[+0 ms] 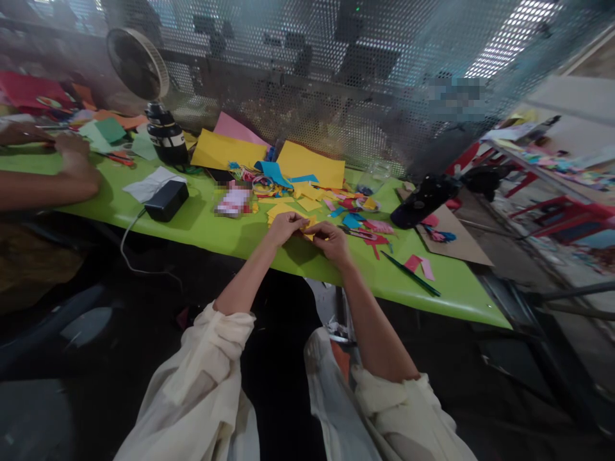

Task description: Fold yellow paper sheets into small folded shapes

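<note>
My left hand (287, 227) and my right hand (332, 242) meet over the front edge of the green table. Between their pinched fingertips is a small piece of yellow paper (310, 232), partly covered by the fingers. Both hands are closed on it. Just behind my left hand lies more yellow paper (278, 210), flat on the table. To the right of my right hand, a pink-handled cutter or scissors (360, 234) lies among pink and blue scraps; its exact kind is hard to make out.
Yellow sheets (312, 163) lean at the back, with cut scraps before them. A black adapter (166, 200) with a white cord, a fan (139, 64), a glass jar (377, 176), a dark bottle (423, 200) and a green pen (410, 274) stand or lie around. Another person's arm (52, 179) rests left.
</note>
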The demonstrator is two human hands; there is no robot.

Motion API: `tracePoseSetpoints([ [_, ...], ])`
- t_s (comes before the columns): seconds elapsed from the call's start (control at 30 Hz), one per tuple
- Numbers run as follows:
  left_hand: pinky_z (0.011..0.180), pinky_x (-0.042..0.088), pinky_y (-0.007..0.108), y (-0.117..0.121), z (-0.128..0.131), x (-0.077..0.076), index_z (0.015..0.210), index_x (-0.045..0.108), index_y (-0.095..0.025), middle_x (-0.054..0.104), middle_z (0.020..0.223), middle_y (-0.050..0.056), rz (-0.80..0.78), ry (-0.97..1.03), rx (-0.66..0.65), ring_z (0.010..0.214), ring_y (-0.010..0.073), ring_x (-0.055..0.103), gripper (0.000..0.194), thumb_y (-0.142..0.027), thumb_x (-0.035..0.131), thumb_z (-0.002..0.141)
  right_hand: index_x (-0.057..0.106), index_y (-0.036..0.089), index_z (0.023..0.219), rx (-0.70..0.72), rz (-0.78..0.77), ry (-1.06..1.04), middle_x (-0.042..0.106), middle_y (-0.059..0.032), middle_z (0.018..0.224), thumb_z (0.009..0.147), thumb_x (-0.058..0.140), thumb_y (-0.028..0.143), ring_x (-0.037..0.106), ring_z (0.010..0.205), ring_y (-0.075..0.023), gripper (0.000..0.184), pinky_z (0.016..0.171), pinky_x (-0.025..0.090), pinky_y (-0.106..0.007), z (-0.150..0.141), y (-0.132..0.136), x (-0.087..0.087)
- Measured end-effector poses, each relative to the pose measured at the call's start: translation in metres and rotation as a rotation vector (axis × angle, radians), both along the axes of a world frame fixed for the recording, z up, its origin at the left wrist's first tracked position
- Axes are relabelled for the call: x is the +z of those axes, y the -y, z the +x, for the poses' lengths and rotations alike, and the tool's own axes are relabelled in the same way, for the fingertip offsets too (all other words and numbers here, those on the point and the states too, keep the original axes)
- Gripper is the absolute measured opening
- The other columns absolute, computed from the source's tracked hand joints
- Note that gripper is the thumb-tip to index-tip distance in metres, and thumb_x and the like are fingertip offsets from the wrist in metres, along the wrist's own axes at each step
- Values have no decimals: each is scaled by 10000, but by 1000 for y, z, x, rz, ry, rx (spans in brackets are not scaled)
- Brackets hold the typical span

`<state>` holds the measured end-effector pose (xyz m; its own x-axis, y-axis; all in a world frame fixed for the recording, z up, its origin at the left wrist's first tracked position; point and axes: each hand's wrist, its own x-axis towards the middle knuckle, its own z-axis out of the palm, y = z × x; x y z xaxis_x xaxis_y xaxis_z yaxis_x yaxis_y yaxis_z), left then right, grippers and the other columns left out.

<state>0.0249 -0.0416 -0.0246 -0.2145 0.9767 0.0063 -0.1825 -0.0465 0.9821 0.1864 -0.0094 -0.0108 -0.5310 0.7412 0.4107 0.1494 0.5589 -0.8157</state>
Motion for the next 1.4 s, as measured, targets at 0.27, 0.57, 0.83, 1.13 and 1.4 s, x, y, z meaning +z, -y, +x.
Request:
tracePoseSetpoints([
  [0.27,611,480,232,-4,0,-4,705,632,-126,628,609,-21,28,27,6,549,89,578,133,-194,731,759,740,219,787,-4,-88,-47,653,-6,725,687,749,346,527,633,-138,162,603,426,-281,1,-4,-5],
  [0.57,613,482,229,-1,4,-3,700,647,-125,639,627,-14,128,-60,23,567,89,576,126,-203,726,759,669,207,736,-77,-142,-57,649,2,687,651,801,467,566,644,-153,304,638,468,-301,0,-3,-1],
  [0.83,615,480,232,1,5,1,720,667,-124,651,638,-5,153,-85,14,580,97,585,100,-200,720,760,656,204,721,-85,-113,-55,625,4,654,670,772,504,532,609,-142,325,598,437,-286,0,-4,-4],
  [1.13,598,465,225,-3,3,-3,686,649,-123,624,607,-20,83,-55,26,552,87,552,130,-199,736,747,697,221,686,-72,27,-36,654,-19,704,680,774,463,586,696,-180,254,677,476,-325,-1,-7,-8],
  [1.4,647,512,244,-1,6,-3,722,661,-132,661,640,-8,151,-70,11,579,100,605,101,-200,723,764,651,207,729,-110,-118,-81,638,2,662,690,752,497,560,614,-148,309,607,466,-288,0,-7,-6],
])
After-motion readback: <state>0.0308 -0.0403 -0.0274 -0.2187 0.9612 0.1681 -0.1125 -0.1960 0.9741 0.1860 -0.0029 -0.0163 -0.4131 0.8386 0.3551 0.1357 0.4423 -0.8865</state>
